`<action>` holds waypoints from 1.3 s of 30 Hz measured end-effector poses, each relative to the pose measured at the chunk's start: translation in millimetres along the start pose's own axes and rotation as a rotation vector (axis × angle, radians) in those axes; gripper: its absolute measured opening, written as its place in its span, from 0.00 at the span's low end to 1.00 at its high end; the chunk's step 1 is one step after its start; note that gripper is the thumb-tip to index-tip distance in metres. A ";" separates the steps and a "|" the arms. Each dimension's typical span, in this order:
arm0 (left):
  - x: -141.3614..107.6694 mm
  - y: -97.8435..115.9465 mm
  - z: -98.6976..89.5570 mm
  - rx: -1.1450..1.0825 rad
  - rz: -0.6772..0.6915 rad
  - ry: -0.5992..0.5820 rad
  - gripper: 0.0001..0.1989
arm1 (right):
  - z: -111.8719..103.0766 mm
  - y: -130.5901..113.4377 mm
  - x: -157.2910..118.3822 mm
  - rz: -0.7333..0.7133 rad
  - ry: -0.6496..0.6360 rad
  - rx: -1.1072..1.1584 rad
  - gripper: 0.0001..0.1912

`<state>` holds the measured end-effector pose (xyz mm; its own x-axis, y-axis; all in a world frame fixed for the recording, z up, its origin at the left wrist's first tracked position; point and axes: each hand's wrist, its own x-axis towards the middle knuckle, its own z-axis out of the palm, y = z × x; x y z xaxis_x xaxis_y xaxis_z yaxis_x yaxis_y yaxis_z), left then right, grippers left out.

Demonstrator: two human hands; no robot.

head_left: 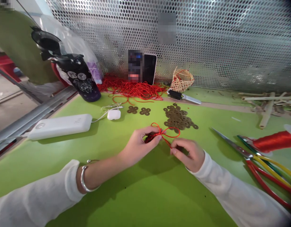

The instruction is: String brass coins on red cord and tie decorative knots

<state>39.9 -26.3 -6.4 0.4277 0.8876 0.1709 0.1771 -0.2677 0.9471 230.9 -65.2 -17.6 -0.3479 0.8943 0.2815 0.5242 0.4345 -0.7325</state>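
A red cord (pixel 172 128) with loops like a bow is between my two hands above the green table (pixel 145 192). My left hand (pixel 143 143) pinches its knotted middle between thumb and fingers; something dark and red is partly hidden in the palm. At the lower right of the knot, my right hand (pixel 188 153) pinches a strand of the same cord. Just beyond my hands lies a pile of bronze-coloured holed coins (pixel 177 118). Two small coin clusters, one (pixel 132 109) beside the other (pixel 145 111), lie to its left.
Red cords (pixel 136 90) are heaped at the back near phones (pixel 149 68), a brush (pixel 183 96) and a woven basket (pixel 182 81). At left are a black bottle (pixel 80 77), power bank (pixel 61 126) and white case (pixel 114 114). Scissors (pixel 248 155) and a red spool (pixel 275 141) lie right.
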 end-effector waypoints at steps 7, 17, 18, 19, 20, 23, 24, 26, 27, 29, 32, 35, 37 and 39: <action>-5.1 11.4 2.9 -0.001 0.030 -0.207 0.07 | -1.7 7.8 2.5 -0.026 0.089 0.054 0.12; -4.5 12.0 2.8 -0.038 0.000 -0.229 0.04 | 3.1 1.5 2.7 0.110 0.129 0.323 0.07; -4.6 12.2 3.1 -0.048 -0.003 -0.230 0.04 | 3.9 -0.1 2.5 0.128 0.150 0.333 0.07; -4.9 12.4 3.5 -0.053 -0.005 -0.232 0.04 | 4.6 -1.2 2.4 0.137 0.159 0.338 0.07; -5.2 12.6 3.9 -0.052 -0.006 -0.231 0.04 | 5.0 -1.6 2.4 0.136 0.159 0.338 0.06; -6.3 12.1 5.1 -0.025 -0.007 -0.218 0.04 | 5.0 1.0 3.0 0.111 0.119 0.330 0.06; -6.5 11.4 5.4 -0.018 -0.012 -0.209 0.04 | 4.8 2.3 3.2 0.107 0.115 0.326 0.07; -6.2 9.1 5.7 -0.030 -0.027 -0.180 0.08 | 4.7 4.4 3.1 0.126 0.120 0.329 0.07; -5.7 7.6 5.7 -0.051 -0.034 -0.160 0.12 | 4.8 5.0 2.8 0.151 0.126 0.337 0.08; -4.3 4.8 5.3 -0.099 -0.037 -0.123 0.16 | 5.0 5.9 2.2 0.202 0.129 0.360 0.09; -2.7 2.5 4.5 -0.112 -0.025 -0.128 0.07 | 4.5 7.4 2.1 0.215 0.091 0.389 0.10; -2.2 3.0 3.9 -0.059 -0.028 -0.138 0.03 | 3.9 8.2 3.8 0.227 0.104 0.388 0.12; -2.5 3.6 3.6 -0.017 -0.031 -0.117 0.04 | 4.0 7.5 5.2 0.256 0.183 0.383 0.15; -3.3 4.2 3.2 0.021 -0.023 -0.106 0.04 | 4.3 6.4 5.7 0.250 0.187 0.382 0.18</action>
<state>42.1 -31.6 -3.9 0.5143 0.8494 0.1181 0.2061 -0.2561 0.9444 229.0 -57.7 -23.3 -0.0843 0.9853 0.1484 0.2391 0.1646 -0.9569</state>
